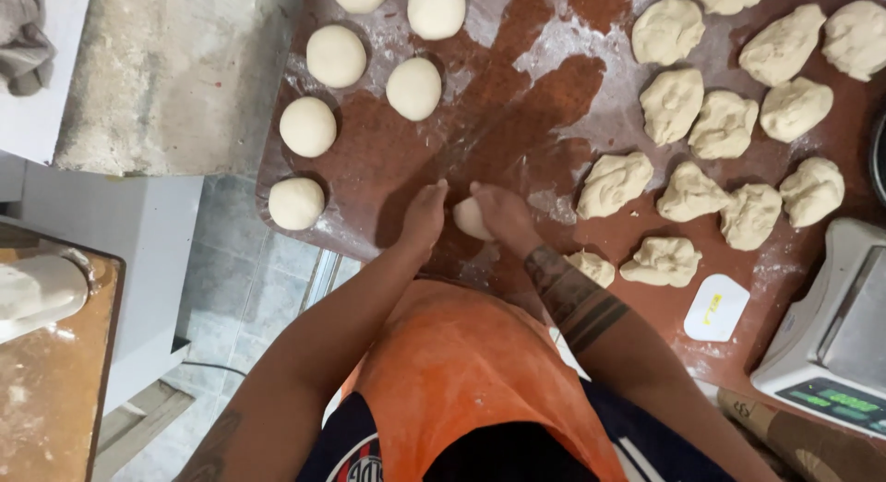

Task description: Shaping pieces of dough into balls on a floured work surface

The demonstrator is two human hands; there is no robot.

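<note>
While you cup the dough piece (471, 219) between left hand (423, 219) and right hand (503, 214) at the near edge of the brown table (480, 122), fingers pressed together around it, keep your palms curved and roll until it is smooth. Six rounded balls (413, 88) sit far left; some fourteen rough lumps (672, 104) wait right, beside a white scraper (715, 307) and scale (835, 339).
</note>
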